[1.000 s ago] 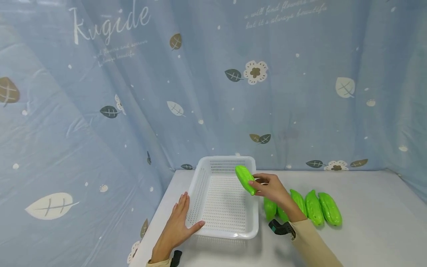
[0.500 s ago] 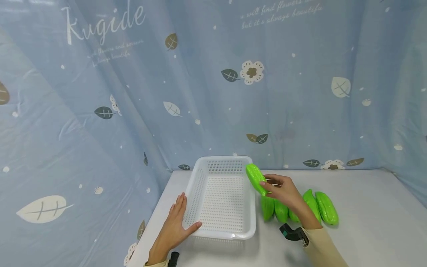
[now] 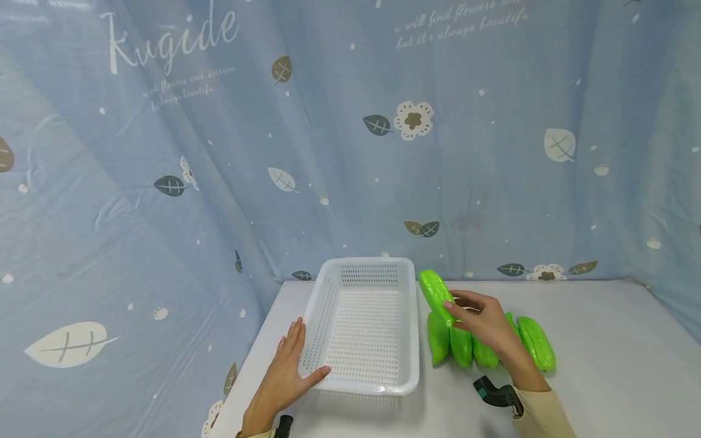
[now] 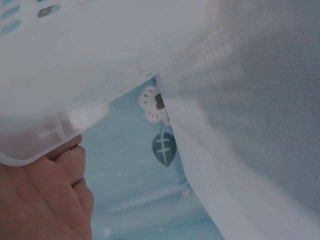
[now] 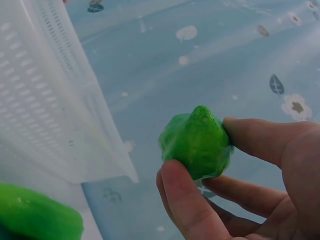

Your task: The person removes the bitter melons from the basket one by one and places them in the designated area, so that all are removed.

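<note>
A white plastic basket [image 3: 364,328] with slotted sides and a perforated bottom sits on the table. My left hand [image 3: 282,374] rests against its near left side, fingers straight, thumb spread over the rim. In the left wrist view, part of that hand [image 4: 50,195] lies by the basket's edge. My right hand [image 3: 484,322] pinches a bright green bitter melon [image 3: 435,295] between thumb and fingers, held up tilted just right of the basket. Its pointed end faces the right wrist view, where the bitter melon [image 5: 200,142] shows between the fingertips. No melon lies in the basket.
Several more green bitter melons [image 3: 438,340] lie side by side on the white table [image 3: 602,340], right of the basket, partly hidden by my right hand and arm. A blue patterned curtain [image 3: 350,182] hangs behind and to the left.
My right hand has carried the bitter melon rightward, from over the basket's right rim to above the row of melons. My left hand stays at the basket, which has not moved on the table.
</note>
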### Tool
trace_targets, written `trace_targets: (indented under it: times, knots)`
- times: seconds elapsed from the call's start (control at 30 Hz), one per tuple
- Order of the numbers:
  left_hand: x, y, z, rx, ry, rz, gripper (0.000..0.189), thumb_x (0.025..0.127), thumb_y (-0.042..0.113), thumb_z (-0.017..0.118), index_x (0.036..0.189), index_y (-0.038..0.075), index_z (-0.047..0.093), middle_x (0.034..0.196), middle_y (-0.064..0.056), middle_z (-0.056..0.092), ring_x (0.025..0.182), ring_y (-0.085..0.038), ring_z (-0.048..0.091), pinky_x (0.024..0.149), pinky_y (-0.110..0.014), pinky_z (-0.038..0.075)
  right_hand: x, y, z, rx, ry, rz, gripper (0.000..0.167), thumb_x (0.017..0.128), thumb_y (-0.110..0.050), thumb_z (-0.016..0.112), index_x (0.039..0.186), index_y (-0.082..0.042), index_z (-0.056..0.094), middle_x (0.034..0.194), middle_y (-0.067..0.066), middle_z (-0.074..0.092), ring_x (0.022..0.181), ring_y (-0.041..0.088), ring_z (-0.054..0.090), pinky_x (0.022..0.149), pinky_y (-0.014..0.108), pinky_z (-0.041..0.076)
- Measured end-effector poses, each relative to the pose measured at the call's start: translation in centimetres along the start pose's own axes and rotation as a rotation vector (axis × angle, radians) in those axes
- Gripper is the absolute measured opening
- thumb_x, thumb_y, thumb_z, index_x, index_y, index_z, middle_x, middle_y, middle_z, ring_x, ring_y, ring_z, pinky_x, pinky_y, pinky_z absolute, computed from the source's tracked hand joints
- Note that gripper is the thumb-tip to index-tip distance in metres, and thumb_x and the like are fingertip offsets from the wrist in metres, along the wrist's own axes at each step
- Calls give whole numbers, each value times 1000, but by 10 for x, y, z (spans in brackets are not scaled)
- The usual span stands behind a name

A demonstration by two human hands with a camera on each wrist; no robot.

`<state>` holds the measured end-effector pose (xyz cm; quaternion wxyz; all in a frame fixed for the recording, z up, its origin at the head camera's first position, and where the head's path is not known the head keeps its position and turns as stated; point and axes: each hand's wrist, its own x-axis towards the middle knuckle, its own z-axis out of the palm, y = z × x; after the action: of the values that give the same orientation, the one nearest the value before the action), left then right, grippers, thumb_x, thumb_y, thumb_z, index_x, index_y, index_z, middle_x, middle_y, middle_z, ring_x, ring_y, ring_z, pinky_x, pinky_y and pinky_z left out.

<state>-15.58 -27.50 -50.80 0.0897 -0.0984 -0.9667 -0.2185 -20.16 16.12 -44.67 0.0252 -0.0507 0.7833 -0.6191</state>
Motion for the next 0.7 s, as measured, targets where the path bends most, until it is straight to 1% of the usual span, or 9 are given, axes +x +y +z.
trace_targets:
  times: [0.1,0.2,0.3,0.33,0.37,0.47,0.6,0.63,0.7]
  knots:
    - [0,-1,1,10,18,20,112,85,66,71,165,6,23,175,-8,17,161,-34,20,124,-62,22,-6,0,-3,-9,18,3,61,102,-34,67,150,-1,51,139,27,58,111,13,68,87,33,64]
    - [-1,-1,1,-5,6,11,112,85,67,71,165,7,21,176,-7,16,162,-32,18,134,-40,3,-12,1,-7,-21,40,18,61,102,-34,67,150,-1,51,138,27,58,109,10,68,87,34,64]
    - [-3,-2,1,-26,-5,-4,112,85,67,71,166,7,21,176,-5,14,163,-32,16,127,-16,-13,-17,2,-10,-32,46,32,63,102,-35,66,151,-1,50,140,26,57,112,14,69,88,34,64]
    - [-3,-2,1,-34,-6,-8,112,85,66,72,166,7,21,176,-5,14,163,-33,16,125,-13,-14,-18,2,-12,-33,45,36,63,102,-36,66,152,-1,49,140,27,57,114,15,69,89,34,64]
    - [-3,-2,1,-32,-1,-7,112,85,66,72,165,6,22,176,-6,15,162,-34,18,128,-18,-11,-19,3,-14,-34,43,37,64,102,-36,66,152,-1,48,141,27,56,115,15,69,89,34,64]
    - [-3,-1,1,-39,1,-7,112,84,66,72,165,7,22,176,-5,15,162,-35,18,128,-18,-11,-22,6,-21,-48,48,23,64,103,-36,65,153,-1,46,143,29,54,111,3,68,89,34,64]
    - [-1,-1,2,-32,3,1,112,85,66,72,166,8,21,176,-4,14,163,-31,15,122,-12,-16,-23,9,-35,-66,68,7,65,104,-37,62,155,0,44,142,30,52,98,-18,61,89,35,64]
    - [0,-1,2,-28,4,2,112,85,66,72,166,8,21,176,-4,14,163,-30,15,124,-14,-14,-23,10,-38,-70,77,7,66,104,-38,62,155,0,43,142,30,52,95,-20,60,89,35,64]
    - [0,-1,2,-17,10,2,111,85,65,72,166,7,22,176,-5,15,163,-30,15,132,-28,-5,-24,10,-44,-76,91,13,67,105,-39,61,156,0,42,142,30,51,94,-21,59,89,34,64]
